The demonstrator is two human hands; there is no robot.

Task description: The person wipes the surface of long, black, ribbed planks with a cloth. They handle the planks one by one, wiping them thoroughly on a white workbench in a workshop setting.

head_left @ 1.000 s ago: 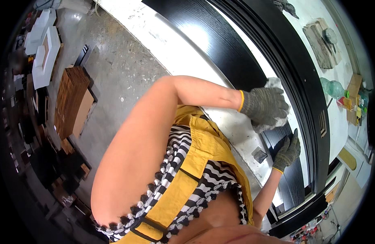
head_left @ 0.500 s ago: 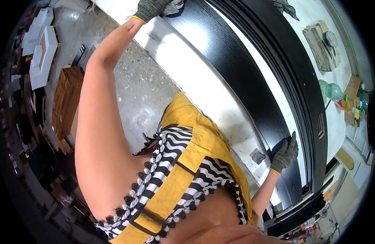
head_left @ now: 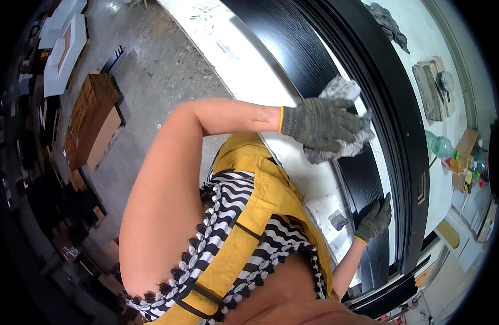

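A long black wood-grain board [head_left: 363, 176] lies on the white workbench [head_left: 309, 184]. My left hand [head_left: 317, 125], in a dark knitted glove, presses a crumpled grey-white rag [head_left: 340, 89] onto the middle of the board. Its fingers lie over the cloth, which sticks out on both sides. Toward the board's near end rests my right hand [head_left: 375, 221], gloved too, with its fingers stretched out and no object in it. Beyond the board runs a row of long black panels [head_left: 393, 116].
A small dark block [head_left: 338, 220] lies on the bench's near edge. Past the panels are a dark cloth [head_left: 387, 24], a worn grey stack [head_left: 427, 89] with a round item on it, and a green bottle [head_left: 440, 145]. Brown boards [head_left: 92, 111] stand on the floor at left.
My left hand has slid the rag from the board's far end back to its middle, and the elbow has bent. My right hand has stayed near the same spot on the board.
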